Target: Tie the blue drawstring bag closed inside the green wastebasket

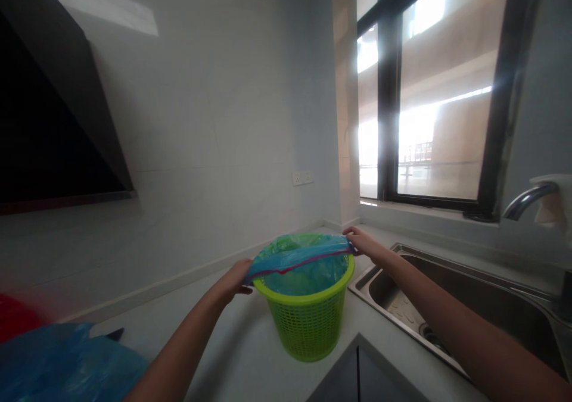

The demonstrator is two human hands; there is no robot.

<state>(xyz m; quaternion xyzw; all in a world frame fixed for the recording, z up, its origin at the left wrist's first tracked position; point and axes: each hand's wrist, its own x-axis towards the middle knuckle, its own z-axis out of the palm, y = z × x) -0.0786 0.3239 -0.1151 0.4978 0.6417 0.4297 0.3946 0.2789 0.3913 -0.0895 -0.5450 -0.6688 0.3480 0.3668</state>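
Hands (232, 281) (363, 242) pinched blue bag (297, 253) ends, stretched over green basket (307, 307) rim, near counter (232, 342) front edge, left of sink (451, 295).

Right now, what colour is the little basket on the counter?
The basket is bright lime green, seen in the head view.

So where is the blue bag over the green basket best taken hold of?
At its two ends, one from each side, as the left hand and right hand have it. The blue bag is stretched flat across the green basket rim, so its mouth edge likely opens from there.
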